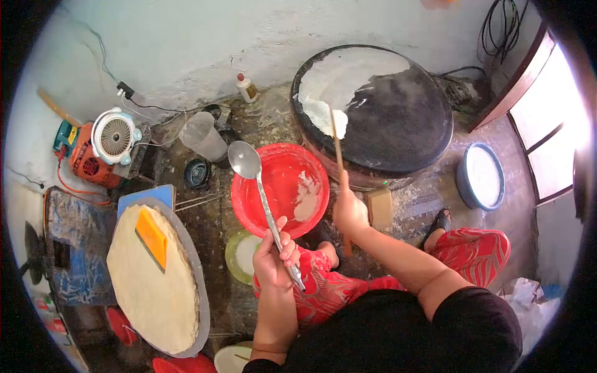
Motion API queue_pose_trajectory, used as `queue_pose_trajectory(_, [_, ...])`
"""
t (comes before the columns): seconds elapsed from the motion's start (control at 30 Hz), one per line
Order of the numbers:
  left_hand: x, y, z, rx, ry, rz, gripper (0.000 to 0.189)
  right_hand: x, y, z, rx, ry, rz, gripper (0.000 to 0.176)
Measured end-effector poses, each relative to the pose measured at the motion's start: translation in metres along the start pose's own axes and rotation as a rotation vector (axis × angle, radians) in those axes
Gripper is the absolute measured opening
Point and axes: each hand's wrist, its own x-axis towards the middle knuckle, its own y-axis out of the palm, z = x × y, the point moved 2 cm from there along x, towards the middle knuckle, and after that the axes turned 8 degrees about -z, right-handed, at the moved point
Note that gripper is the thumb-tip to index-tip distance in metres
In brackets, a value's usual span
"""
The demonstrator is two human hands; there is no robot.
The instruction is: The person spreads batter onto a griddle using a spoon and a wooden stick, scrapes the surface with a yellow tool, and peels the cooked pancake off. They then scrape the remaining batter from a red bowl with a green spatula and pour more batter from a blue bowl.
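My left hand [277, 256] grips the handle of a metal ladle [245, 160], whose empty bowl hovers over the left rim of a red basin [280, 165] with a smear of white batter inside. My right hand [349, 210] holds a wooden spreader stick [337, 144] that reaches up onto a round black griddle [398, 118]. The stick's tip rests in white batter [323, 115] spread across the griddle's left and upper part. The right half of the griddle is bare and dark.
At the left, a stack of thin round sheets lies on a grey tray [200, 292] with an orange scraper [152, 236] on top. A blower [115, 137], a plastic cup [202, 135], a small bottle [247, 87] and a blue-rimmed bowl [480, 176] stand around. My red-patterned legs are folded below.
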Motion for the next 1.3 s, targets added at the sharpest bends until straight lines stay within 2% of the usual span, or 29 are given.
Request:
queue_pose_trajectory(0.1, [-0.001,-0.004,-0.001,-0.014,-0.01,0.044,0.038,0.038,0.042,0.012,-0.147,-0.095,0.085,0.074])
queue_pose_trajectory(0.13, [-0.002,-0.004,0.0,-0.006,-0.01,0.043,0.038,0.05,0.047,0.015,-0.23,-0.07,0.078,0.073])
queue_pose_trajectory(0.17, [-0.003,-0.003,0.0,-0.019,-0.013,0.026,0.038,0.056,0.051,0.007,-0.172,-0.005,-0.029,0.072])
queue_pose_trajectory(0.27, [-0.004,-0.005,-0.002,-0.024,-0.025,0.003,0.037,0.023,0.016,-0.01,-0.123,0.015,-0.084,0.071])
queue_pose_trajectory(0.37, [-0.002,-0.001,-0.003,-0.001,-0.015,0.005,0.037,-0.005,0.001,-0.018,-0.086,0.101,0.022,0.071])
queue_pose_trajectory(0.47, [-0.003,-0.003,0.001,0.029,0.002,0.017,0.036,0.009,0.043,-0.018,-0.166,-0.088,-0.019,0.068])
queue_pose_trajectory(0.5, [-0.002,-0.002,0.0,0.039,0.005,0.033,0.036,0.015,0.039,-0.016,-0.156,-0.087,-0.024,0.068])
queue_pose_trajectory(0.57, [-0.003,0.001,0.001,0.047,-0.008,0.009,0.035,0.024,0.028,-0.019,-0.168,0.065,-0.064,0.069])
queue_pose_trajectory(0.63, [-0.003,0.0,0.002,0.036,-0.033,-0.005,0.035,0.006,0.009,-0.037,-0.115,0.069,-0.082,0.076])
queue_pose_trajectory(0.7, [0.0,-0.004,-0.001,0.024,-0.049,0.032,0.037,-0.021,-0.01,-0.039,-0.068,0.135,-0.038,0.074])
queue_pose_trajectory(0.83, [0.0,0.002,0.004,0.081,0.033,-0.026,0.035,-0.013,0.018,-0.045,-0.113,0.007,-0.041,0.078])
queue_pose_trajectory(0.9, [-0.002,0.005,0.005,0.108,0.023,-0.056,0.035,0.005,0.02,-0.047,-0.299,-0.012,-0.049,0.079])
queue_pose_trajectory(1.03, [0.005,0.0,0.006,0.099,-0.021,-0.032,0.035,-0.02,-0.019,-0.072,-0.204,0.134,-0.084,0.084])
queue_pose_trajectory(1.1, [0.007,-0.003,0.004,0.112,-0.025,-0.009,0.036,-0.029,-0.019,-0.073,-0.2,0.151,-0.07,0.083])
queue_pose_trajectory(1.17, [0.007,-0.002,0.007,0.124,-0.011,-0.004,0.036,-0.027,0.002,-0.073,-0.231,-0.033,-0.091,0.077])
queue_pose_trajectory(1.23, [0.007,0.0,0.009,0.137,-0.011,-0.062,0.035,-0.019,-0.002,-0.073,-0.289,-0.089,-0.053,0.078])
queue_pose_trajectory(1.3, [0.007,0.001,0.009,0.152,-0.024,-0.053,0.035,-0.014,-0.02,-0.09,-0.316,0.083,-0.052,0.079])
